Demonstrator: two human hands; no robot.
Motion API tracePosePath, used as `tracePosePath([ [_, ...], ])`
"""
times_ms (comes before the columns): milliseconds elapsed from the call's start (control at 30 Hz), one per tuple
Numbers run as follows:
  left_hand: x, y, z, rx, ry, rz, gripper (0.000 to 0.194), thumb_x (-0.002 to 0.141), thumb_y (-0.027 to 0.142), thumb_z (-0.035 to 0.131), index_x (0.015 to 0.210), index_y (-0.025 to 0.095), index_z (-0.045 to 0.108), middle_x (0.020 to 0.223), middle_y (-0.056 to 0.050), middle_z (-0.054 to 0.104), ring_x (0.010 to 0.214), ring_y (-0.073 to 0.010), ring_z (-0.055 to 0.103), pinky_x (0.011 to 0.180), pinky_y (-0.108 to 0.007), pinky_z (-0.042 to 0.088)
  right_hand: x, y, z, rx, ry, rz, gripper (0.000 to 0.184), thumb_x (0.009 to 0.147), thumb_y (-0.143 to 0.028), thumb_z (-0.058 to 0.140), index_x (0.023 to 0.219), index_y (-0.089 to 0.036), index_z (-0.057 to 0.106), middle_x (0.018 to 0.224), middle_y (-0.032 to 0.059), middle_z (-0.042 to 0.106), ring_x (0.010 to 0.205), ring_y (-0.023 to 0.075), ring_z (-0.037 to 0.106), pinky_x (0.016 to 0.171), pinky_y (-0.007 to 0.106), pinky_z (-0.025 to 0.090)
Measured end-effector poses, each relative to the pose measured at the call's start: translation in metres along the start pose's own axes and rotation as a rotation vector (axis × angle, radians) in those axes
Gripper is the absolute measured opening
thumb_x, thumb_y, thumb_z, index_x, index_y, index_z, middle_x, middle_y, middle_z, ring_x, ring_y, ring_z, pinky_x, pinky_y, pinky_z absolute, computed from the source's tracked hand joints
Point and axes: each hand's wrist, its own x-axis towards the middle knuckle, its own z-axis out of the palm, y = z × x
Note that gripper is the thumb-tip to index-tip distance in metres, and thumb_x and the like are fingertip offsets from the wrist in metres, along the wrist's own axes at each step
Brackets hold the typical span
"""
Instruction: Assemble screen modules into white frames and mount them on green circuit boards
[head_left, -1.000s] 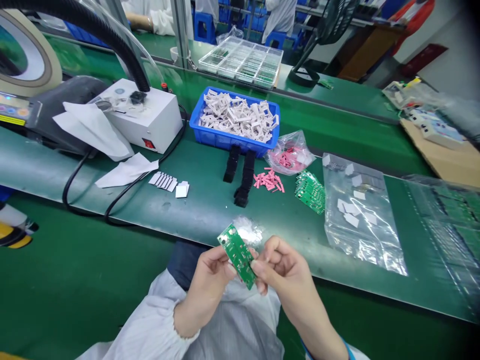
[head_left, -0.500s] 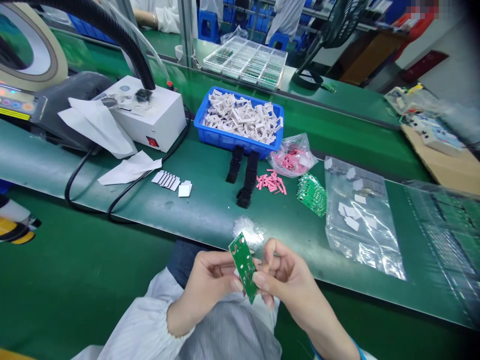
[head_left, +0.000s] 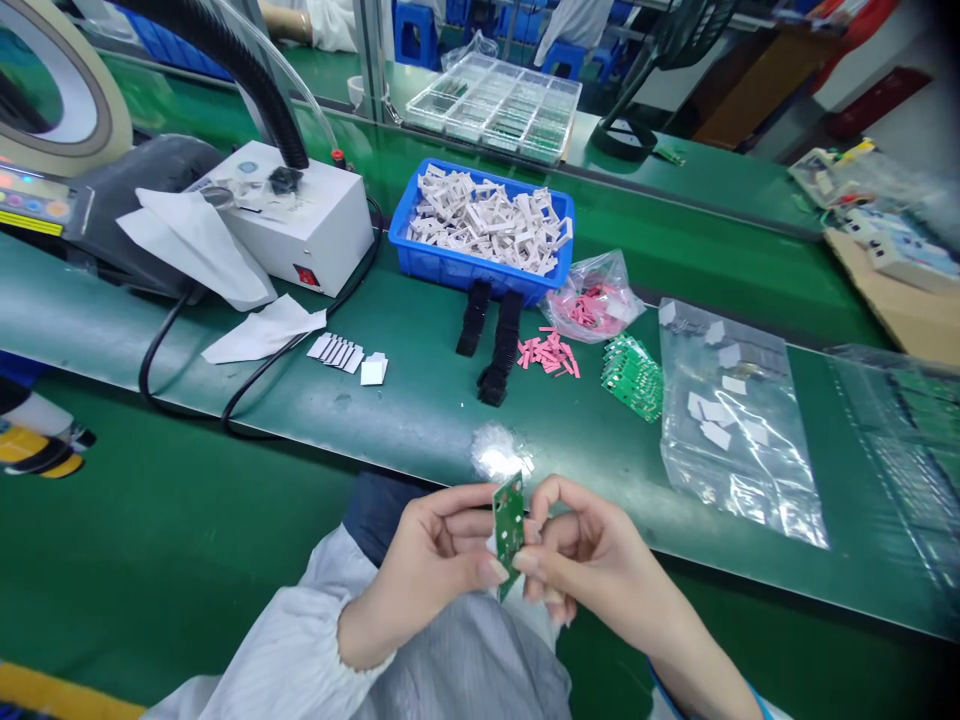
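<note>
Green circuit board [head_left: 508, 535] is being pinched upright between both hands, directly in front of the torso, with its narrow end pointing away from the wearer. Small pale pads and holes are showing on its face, but any print on it is too small to be read. Its edges are being gripped by the left hand [head_left: 427, 565], which is curving in from the left with its fingertips [head_left: 491, 570] pressing on the board. The right hand [head_left: 600, 565] is closing in from the right, its fingertips [head_left: 529, 562] bearing on the opposite side. Both wrists are being held low and turned inward, and a white sleeve [head_left: 292, 635] is gathered at the left wrist.

Just ahead of the fingertips, a glinting scrap of clear plastic [head_left: 495, 452] is lying on a green conveyor belt [head_left: 420, 420]. Farther ahead of the right hand, a stack of green circuit boards [head_left: 632, 377] is lying beside a clear bag of white pads [head_left: 731, 420]. Pink strips [head_left: 549, 352] and two black strips [head_left: 487, 335] are lying ahead of both hands, before a blue crate [head_left: 465, 270] filled with pale moulded pieces. Ahead of the left hand, a white box unit [head_left: 300, 225] is showing a red switch [head_left: 305, 276], with no readable label.
</note>
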Motion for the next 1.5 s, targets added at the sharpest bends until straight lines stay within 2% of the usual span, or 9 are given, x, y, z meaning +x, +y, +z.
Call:
tracePosePath([
  [133, 0.001, 0.001, 0.000, -0.094, -0.061, 0.051, 0.043, 0.064, 0.031, 0.079, 0.102, 0.025, 0.062, 0.075, 0.000, 0.074, 0.063, -0.0116, 0.068, 0.061, -0.021, 0.052, 0.000, 0.006, 0.001, 0.060, -0.039, -0.129, 0.047, 0.063, -0.036, 0.077, 0.077, -0.018, 0.036, 0.052, -0.0064, 0.059, 0.041, 0.0032, 0.055, 0.039, 0.007, 0.043],
  [333, 0.002, 0.007, 0.009, -0.171, 0.003, 0.051, 0.046, 0.060, 0.039, 0.080, 0.101, 0.024, 0.065, 0.079, 0.001, 0.073, 0.064, -0.0120, 0.067, 0.061, -0.023, 0.054, 0.002, 0.010, 0.012, 0.118, 0.007, -0.365, 0.034, 0.079, -0.044, 0.063, 0.081, -0.017, 0.043, 0.062, -0.0026, 0.063, 0.056, 0.0037, 0.062, 0.051, 0.009, 0.050],
  [467, 0.001, 0.008, 0.010, -0.193, -0.014, 0.051, 0.043, 0.062, 0.036, 0.079, 0.101, 0.026, 0.066, 0.085, 0.000, 0.074, 0.070, -0.0141, 0.069, 0.054, -0.022, 0.055, 0.003, 0.004, 0.020, 0.163, -0.003, -0.355, 0.035, 0.072, -0.033, 0.072, 0.080, -0.017, 0.041, 0.058, -0.0038, 0.063, 0.051, 0.0036, 0.060, 0.050, 0.009, 0.049],
  [567, -0.001, 0.009, 0.008, -0.193, -0.017, 0.071, 0.041, 0.062, 0.032, 0.080, 0.101, 0.028, 0.066, 0.086, 0.000, 0.075, 0.082, -0.0139, 0.069, 0.064, -0.021, 0.056, 0.003, 0.002, 0.022, 0.174, -0.008, -0.335, 0.036, 0.069, -0.023, 0.073, 0.077, -0.017, 0.039, 0.058, -0.0039, 0.063, 0.051, 0.0035, 0.060, 0.052, 0.010, 0.050],
  [767, -0.001, 0.009, 0.004, -0.162, -0.055, 0.091, 0.043, 0.066, 0.034, 0.077, 0.106, 0.030, 0.064, 0.091, -0.001, 0.075, 0.082, -0.0148, 0.070, 0.061, -0.021, 0.055, 0.006, 0.006, 0.020, 0.159, 0.005, -0.349, 0.039, 0.070, -0.021, 0.073, 0.078, -0.019, 0.035, 0.058, -0.0043, 0.064, 0.052, 0.0053, 0.062, 0.053, 0.011, 0.051],
  [867, 0.001, 0.007, 0.001, -0.052, -0.038, 0.135, 0.041, 0.070, 0.041, 0.073, 0.108, 0.028, 0.065, 0.089, -0.002, 0.075, 0.079, -0.0140, 0.070, 0.066, -0.021, 0.054, 0.006, 0.009, 0.019, 0.141, 0.062, -0.422, 0.040, 0.071, -0.020, 0.072, 0.081, -0.019, 0.033, 0.058, -0.0065, 0.064, 0.052, 0.0036, 0.061, 0.054, 0.010, 0.050],
  [1167, -0.002, 0.006, -0.005, 0.491, 0.269, 0.268, 0.024, 0.075, 0.042, 0.067, 0.077, 0.020, 0.076, 0.079, -0.006, 0.076, 0.074, -0.0188, 0.070, 0.069, -0.026, 0.055, 0.008, 0.007, 0.020, -0.136, 0.243, -0.485, 0.033, 0.073, -0.026, 0.070, 0.086, -0.020, 0.039, 0.063, -0.0033, 0.066, 0.054, 0.0043, 0.060, 0.052, 0.009, 0.049],
  [1333, 0.003, 0.013, -0.006, 0.681, 0.296, 0.397, 0.012, 0.073, 0.020, 0.068, 0.081, 0.022, 0.077, 0.085, -0.004, 0.076, 0.080, -0.0198, 0.071, 0.075, -0.025, 0.056, 0.008, -0.008, 0.015, -0.532, 0.390, -0.742, 0.016, 0.075, -0.023, 0.067, 0.090, -0.022, 0.060, 0.078, -0.0014, 0.066, 0.067, 0.0048, 0.061, 0.056, 0.009, 0.051],
  [1500, 0.016, 0.019, -0.006, 0.825, 0.283, 0.656, 0.010, 0.072, 0.016, 0.070, 0.071, 0.025, 0.076, 0.080, -0.002, 0.076, 0.078, -0.0166, 0.071, 0.075, -0.022, 0.056, 0.015, -0.018, 0.013, -0.719, 0.387, -0.951, 0.006, 0.076, -0.017, 0.066, 0.082, -0.019, 0.065, 0.073, -0.0017, 0.066, 0.063, 0.0040, 0.060, 0.057, 0.009, 0.049],
])
